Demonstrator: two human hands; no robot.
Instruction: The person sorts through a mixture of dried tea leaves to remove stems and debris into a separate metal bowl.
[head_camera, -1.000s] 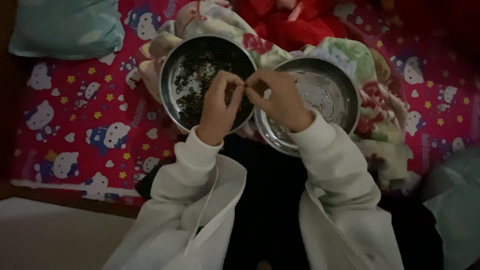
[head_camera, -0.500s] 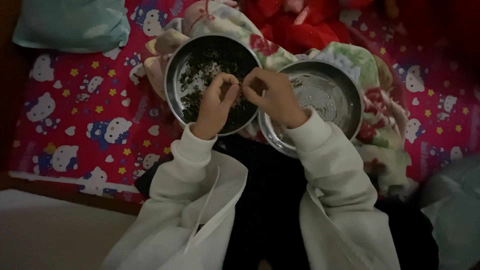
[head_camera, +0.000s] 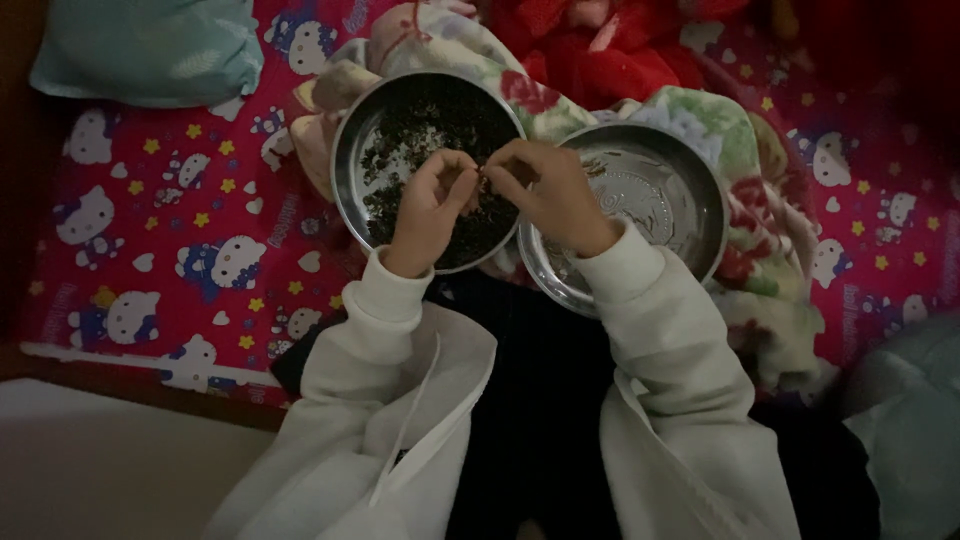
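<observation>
Compared with 1 second ago, the 2 hands have hardly moved; they remain together over the left metal bowl (head_camera: 430, 170), so the picking at one small piece is continuing. The left hand (head_camera: 432, 208) and the right hand (head_camera: 548, 190) meet fingertip to fingertip, the fingers pinched on a tiny dark sprig (head_camera: 483, 172) between them. Both wrists are bent inward, white sleeves below. The dark leafy bits (head_camera: 400, 150) lie in that bowl; the right metal bowl (head_camera: 650, 190) looks nearly empty.
</observation>
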